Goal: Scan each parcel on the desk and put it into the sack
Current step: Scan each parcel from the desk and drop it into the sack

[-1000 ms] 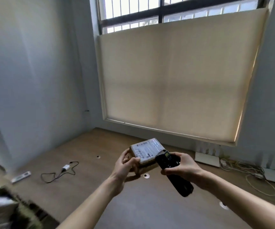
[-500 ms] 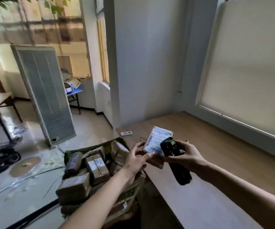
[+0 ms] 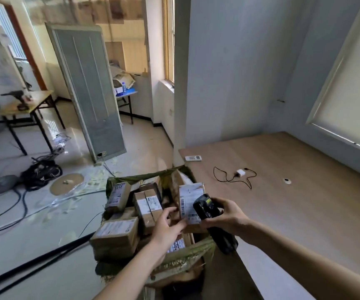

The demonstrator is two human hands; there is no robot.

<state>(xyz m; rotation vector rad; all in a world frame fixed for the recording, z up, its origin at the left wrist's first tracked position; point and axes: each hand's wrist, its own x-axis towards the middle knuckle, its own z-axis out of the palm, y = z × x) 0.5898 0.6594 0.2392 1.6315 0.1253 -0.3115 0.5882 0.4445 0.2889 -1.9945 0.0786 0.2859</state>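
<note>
You've swung the parcel [image 3: 189, 199] left from the desk [image 3: 293, 191]; it now hangs over the sack [image 3: 187, 254] of boxes. Your left hand [image 3: 168, 226] pinches its near edge; your right hand [image 3: 226, 215] grips the scanner [image 3: 212, 219].

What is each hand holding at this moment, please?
Left hand: grips the lower edge of the labelled parcel above the sack.
Right hand: grips the black scanner.

Pale walls [image 3: 228, 72], glossy floor [image 3: 34, 234], blind [image 3: 352, 100]
</note>
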